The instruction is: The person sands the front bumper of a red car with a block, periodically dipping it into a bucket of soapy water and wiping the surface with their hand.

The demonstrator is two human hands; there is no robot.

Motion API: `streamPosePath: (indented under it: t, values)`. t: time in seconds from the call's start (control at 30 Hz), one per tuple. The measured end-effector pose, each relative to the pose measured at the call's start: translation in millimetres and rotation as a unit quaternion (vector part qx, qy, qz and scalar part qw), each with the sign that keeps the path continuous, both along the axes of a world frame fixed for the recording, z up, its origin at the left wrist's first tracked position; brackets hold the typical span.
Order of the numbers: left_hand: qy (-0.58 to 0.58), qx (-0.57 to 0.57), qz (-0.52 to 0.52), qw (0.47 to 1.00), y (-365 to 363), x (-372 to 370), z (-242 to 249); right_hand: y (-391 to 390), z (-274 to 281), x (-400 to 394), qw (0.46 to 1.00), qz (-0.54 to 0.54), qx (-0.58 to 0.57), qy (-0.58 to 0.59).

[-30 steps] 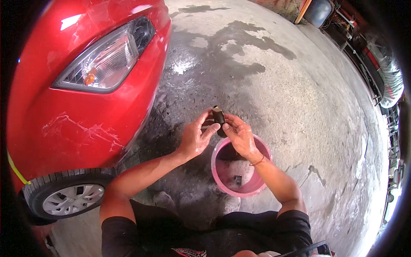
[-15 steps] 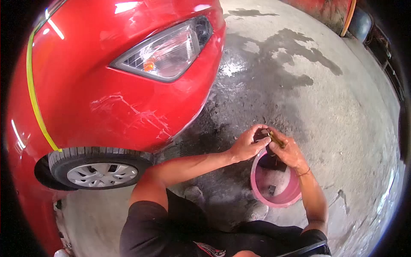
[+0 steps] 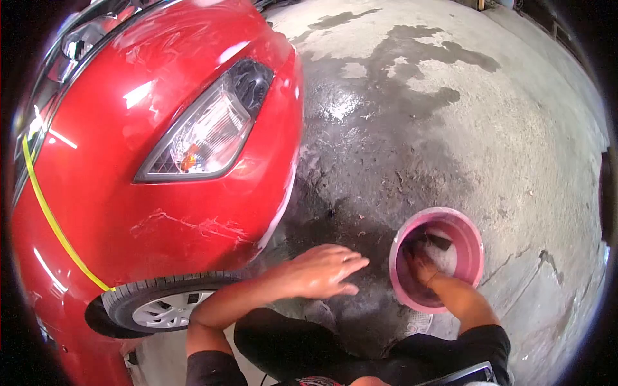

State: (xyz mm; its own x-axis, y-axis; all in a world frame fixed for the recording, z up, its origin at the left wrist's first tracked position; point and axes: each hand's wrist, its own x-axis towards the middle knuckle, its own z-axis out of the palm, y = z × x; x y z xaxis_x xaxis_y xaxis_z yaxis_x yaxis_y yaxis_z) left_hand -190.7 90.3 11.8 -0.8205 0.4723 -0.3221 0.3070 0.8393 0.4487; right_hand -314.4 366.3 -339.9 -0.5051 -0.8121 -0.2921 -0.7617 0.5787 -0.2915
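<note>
My left hand hovers in the air between the car and the bucket, fingers stretched out and holding nothing. Down inside a pink bucket is my right hand, its fingers in shadow, so I cannot see whether they grip anything. Close to those fingers, a small dark flat piece lies in the bucket, where cloudy liquid shows. To the left stands a red car; pale scuff marks run across its front bumper, below the headlight.
A strip of yellow tape follows the car's body above the front wheel. Wet, dark patches spread over the concrete floor in front of the car. My shoe is just below the bucket.
Both hands were together above the bucket around small dark and yellowish pieces. They have parted: the right has gone down into the bucket, the left has moved toward the car. The view has shifted.
</note>
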Motion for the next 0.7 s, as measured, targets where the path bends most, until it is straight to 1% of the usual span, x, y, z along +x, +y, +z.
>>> streamPosePath:
  t: [0.07,0.1,0.17,0.2,0.23,0.27,0.3,0.33,0.37,0.4,0.43,0.47,0.5,0.53,0.57,0.6,0.63,0.67,0.7]
  values:
    - [0.001,-0.018,-0.008,1.0,-0.2,17.0,17.9,9.9,-14.5,3.5,0.985,0.015,-0.128,0.111]
    - [0.022,-0.017,0.012,1.0,0.8,26.4,21.1,16.0,-17.3,0.1,0.999,0.024,-0.034,0.003]
    - [0.058,0.004,0.029,0.998,1.5,34.4,26.6,18.1,-13.9,-4.3,0.993,0.029,0.065,-0.096]
    - [0.066,0.008,0.031,0.997,-2.4,33.3,25.0,12.8,-14.4,-9.7,0.98,0.055,0.152,-0.116]
    - [0.057,0.0,0.025,0.998,-6.4,34.6,22.2,2.2,-18.2,-21.1,0.957,0.103,0.245,-0.121]
    - [0.044,-0.005,0.022,0.999,-9.4,37.6,18.0,-19.5,16.2,-34.2,0.928,0.153,0.317,-0.121]
    - [0.039,0.005,0.027,0.999,-14.3,38.9,16.5,-40.4,63.9,-50.3,0.902,0.205,0.358,-0.128]
    - [0.065,0.006,0.033,0.997,-20.7,38.0,18.9,-56.1,124.5,-63.5,0.891,0.252,0.351,-0.14]
    - [0.097,0.005,0.037,0.995,-28.3,32.8,23.2,-59.3,200.0,-68.6,0.917,0.251,0.278,-0.14]
    - [0.116,-0.007,0.073,0.99,-35.4,28.9,32.8,-62.4,275.5,-73.5,0.936,0.253,0.203,-0.137]
    - [0.189,-0.015,0.113,0.975,-42.5,26.6,41.3,-65.8,279.6,-84.9,0.961,0.196,0.093,-0.172]
    - [0.258,-0.026,0.146,0.955,-48.8,25.8,49.9,-67.7,285.3,-88.7,0.97,0.13,-0.024,-0.204]
    - [0.318,-0.037,0.206,0.925,-52.9,27.4,58.5,-81.3,290.0,-81.6,0.979,0.052,-0.146,-0.13]
    - [0.377,-0.049,0.264,0.887,-57.0,29.6,66.0,-111.8,317.0,-65.4,0.95,-0.047,-0.263,-0.161]
    - [0.459,-0.058,0.301,0.834,-62.6,34.1,68.3,-145.9,299.3,-52.8,0.887,-0.104,-0.42,-0.165]
    - [0.538,-0.066,0.333,0.772,-69.3,40.0,68.3,-189.4,273.4,-37.6,0.789,-0.167,-0.553,-0.21]
    - [0.602,-0.124,0.332,0.715,-78.1,46.1,69.9,-231.5,261.3,-25.5,0.737,-0.23,-0.583,-0.253]
    - [0.66,-0.182,0.325,0.653,-86.3,54.7,72.9,-283.8,222.8,-14.8,0.677,-0.276,-0.656,-0.188]
    - [0.654,-0.318,0.32,0.608,-88.4,66.3,76.4,-315.3,215.1,-2.8,0.599,-0.332,-0.664,-0.3]
